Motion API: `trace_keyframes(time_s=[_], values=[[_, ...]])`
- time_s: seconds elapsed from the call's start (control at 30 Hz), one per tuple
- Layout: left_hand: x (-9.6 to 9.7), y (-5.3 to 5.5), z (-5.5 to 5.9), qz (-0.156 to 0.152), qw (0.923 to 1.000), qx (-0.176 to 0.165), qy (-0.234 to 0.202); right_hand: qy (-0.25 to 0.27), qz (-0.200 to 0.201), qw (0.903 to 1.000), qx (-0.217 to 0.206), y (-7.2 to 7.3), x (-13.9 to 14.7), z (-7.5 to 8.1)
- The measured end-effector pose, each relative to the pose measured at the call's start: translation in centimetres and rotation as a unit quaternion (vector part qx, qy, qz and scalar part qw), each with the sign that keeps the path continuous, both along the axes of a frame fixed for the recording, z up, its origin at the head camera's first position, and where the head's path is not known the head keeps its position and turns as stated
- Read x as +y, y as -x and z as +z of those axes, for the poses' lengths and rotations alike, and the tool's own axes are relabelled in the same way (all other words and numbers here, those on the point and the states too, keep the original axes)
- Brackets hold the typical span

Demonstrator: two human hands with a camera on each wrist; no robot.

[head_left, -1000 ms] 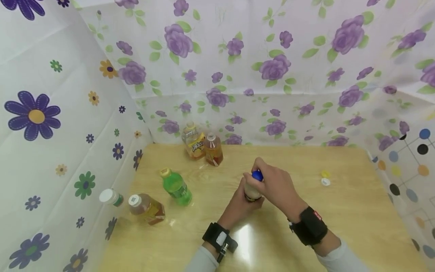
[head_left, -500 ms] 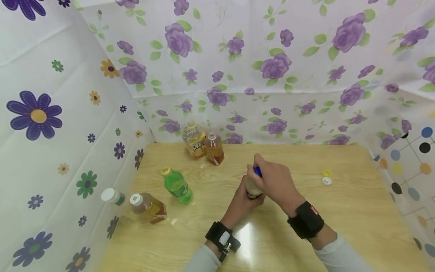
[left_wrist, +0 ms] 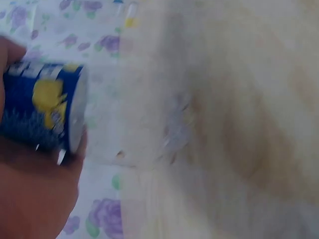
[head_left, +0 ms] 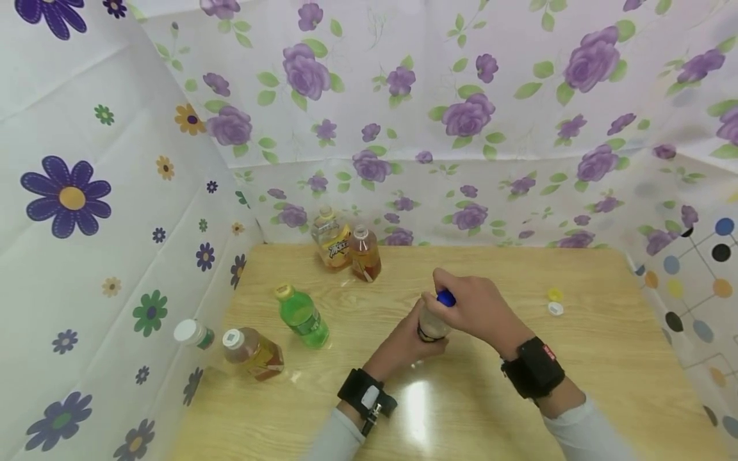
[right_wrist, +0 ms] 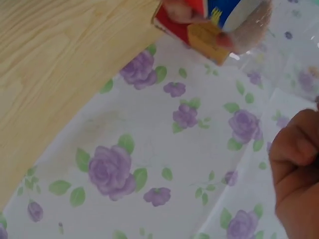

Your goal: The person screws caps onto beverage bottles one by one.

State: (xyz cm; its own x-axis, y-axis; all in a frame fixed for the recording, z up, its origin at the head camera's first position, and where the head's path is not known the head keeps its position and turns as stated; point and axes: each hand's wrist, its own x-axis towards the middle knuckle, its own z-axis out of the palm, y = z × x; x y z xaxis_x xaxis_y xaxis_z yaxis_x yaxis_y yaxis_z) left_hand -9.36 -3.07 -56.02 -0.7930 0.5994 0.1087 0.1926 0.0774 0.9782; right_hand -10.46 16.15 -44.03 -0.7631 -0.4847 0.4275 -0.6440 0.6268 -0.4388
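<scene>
In the head view my left hand (head_left: 400,346) grips the lower part of a bottle (head_left: 432,325) at the middle of the table. The bottle's upper body is pale and see-through. At its top my right hand (head_left: 484,312) pinches a blue cap (head_left: 446,298), thumb and curled fingers around it. The left wrist view shows a blue and yellow label (left_wrist: 30,99) between my fingers. In the right wrist view, the label's red, blue and gold side (right_wrist: 207,37) is at the top, and my right hand's curled fingers (right_wrist: 296,144) are at the right edge.
Left on the table stand a green bottle (head_left: 303,320), a white-capped tea bottle (head_left: 254,354) and a small white-lidded container (head_left: 194,333). Two bottles, one yellow-labelled (head_left: 331,240) and one of amber drink (head_left: 364,255), stand at the back. Yellow (head_left: 555,294) and white (head_left: 555,308) caps lie right.
My right hand has turned and shifted slightly right at the bottle's top, showing more of the blue cap than half a second ago. My left hand keeps its grip on the bottle.
</scene>
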Motion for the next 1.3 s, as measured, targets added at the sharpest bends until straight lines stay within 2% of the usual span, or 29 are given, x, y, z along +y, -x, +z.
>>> trace_keyframes(time_s=[0.1,0.2,0.27,0.33,0.4,0.47,0.53,0.57,0.6,0.63,0.67,0.7,0.77,0.83,0.87,0.93,1.0,1.07,1.13,1.23,1.3], values=[[-0.4,0.5,0.4,-0.026,0.9995,-0.003,0.019,0.015,0.027,0.9993,0.022,0.4,0.3,-0.6],[-0.1,0.5,0.2,-0.016,0.9997,0.007,0.016,0.038,0.016,0.997,0.066,0.4,0.3,-1.3],[0.6,0.1,0.0,0.017,0.9996,0.022,0.01,0.049,-0.007,0.9943,0.095,0.4,0.1,-1.5],[1.4,-0.4,0.0,0.075,0.9961,0.039,0.024,0.053,-0.04,0.9913,0.114,0.4,0.0,-1.6],[2.3,-1.2,0.1,0.148,0.9852,0.063,0.059,0.054,-0.075,0.9883,0.121,0.4,-0.2,-1.5],[3.2,-1.9,0.4,0.218,0.9663,0.084,0.108,0.05,-0.111,0.986,0.114,0.3,-0.2,-1.5],[3.9,-2.5,0.6,0.264,0.9475,0.101,0.149,0.045,-0.141,0.9839,0.1,0.1,0.0,-1.5],[4.0,-2.6,0.7,0.273,0.943,0.109,0.156,0.045,-0.151,0.9832,0.091,0.0,0.1,-1.6],[4.0,-2.6,0.7,0.273,0.9405,0.12,0.163,0.046,-0.158,0.983,0.083,-0.1,0.3,-1.7],[3.9,-2.5,0.6,0.264,0.9428,0.124,0.161,0.046,-0.158,0.9835,0.076,-0.2,0.4,-1.8],[3.6,-2.3,0.5,0.246,0.9489,0.125,0.153,0.049,-0.152,0.9844,0.073,-0.3,0.6,-1.9],[3.2,-1.9,0.4,0.218,0.9588,0.12,0.137,0.054,-0.142,0.9859,0.071,-0.5,0.8,-2.1],[2.0,-1.1,0.1,0.143,0.9801,0.098,0.097,0.062,-0.106,0.9897,0.073,-0.6,1.0,-2.3],[0.7,-0.1,-0.1,0.065,0.9931,0.07,0.069,0.069,-0.056,0.9928,0.08,-0.6,0.9,-2.5],[0.0,0.4,-0.1,0.028,0.9965,0.054,0.056,0.072,-0.032,0.9932,0.086,-0.6,0.8,-2.6],[-1.0,1.2,-0.1,-0.031,0.9978,0.036,0.046,0.079,0.009,0.9923,0.095,-0.4,0.4,-2.7],[-1.5,1.7,-0.1,-0.061,0.9968,0.03,0.042,0.087,0.029,0.9902,0.105,-0.3,-0.1,-2.8],[-1.6,1.7,-0.2,-0.067,0.9969,0.021,0.036,0.095,0.025,0.9882,0.118,-0.3,-0.5,-2.8],[-1.4,1.4,-0.3,-0.05,0.9981,0.017,0.032,0.098,0.001,0.9869,0.128,-0.3,-0.8,-2.7],[-0.8,0.5,-0.1,0.004,0.9995,0.018,0.026,0.091,-0.052,0.9844,0.142,-0.4,-1.3,-2.5],[-0.3,-0.2,-0.1,0.057,0.9973,0.032,0.033,0.085,-0.086,0.9825,0.142,-0.6,-1.6,-2.3]])
